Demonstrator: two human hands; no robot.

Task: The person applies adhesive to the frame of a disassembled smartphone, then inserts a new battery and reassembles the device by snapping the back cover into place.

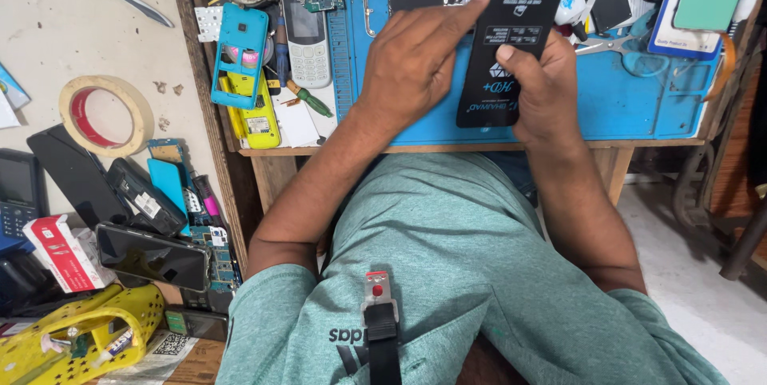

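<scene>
Both hands' grip [415,65] [543,85]: flat glossy black screen-protector sleeve [511,41], white print.

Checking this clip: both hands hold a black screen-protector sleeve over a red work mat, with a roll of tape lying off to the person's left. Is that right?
Not quite: the work mat is blue, not red. The head view shows the left hand and right hand holding the black screen-protector sleeve over it, and the roll of tape does lie off to the person's left.

A worn wooden workbench [447,148] carries a bright blue rubber work mat [631,105]; left, a pale speckled side counter [56,25] — right, light grey concrete floor [695,273]; even daylight.
</scene>
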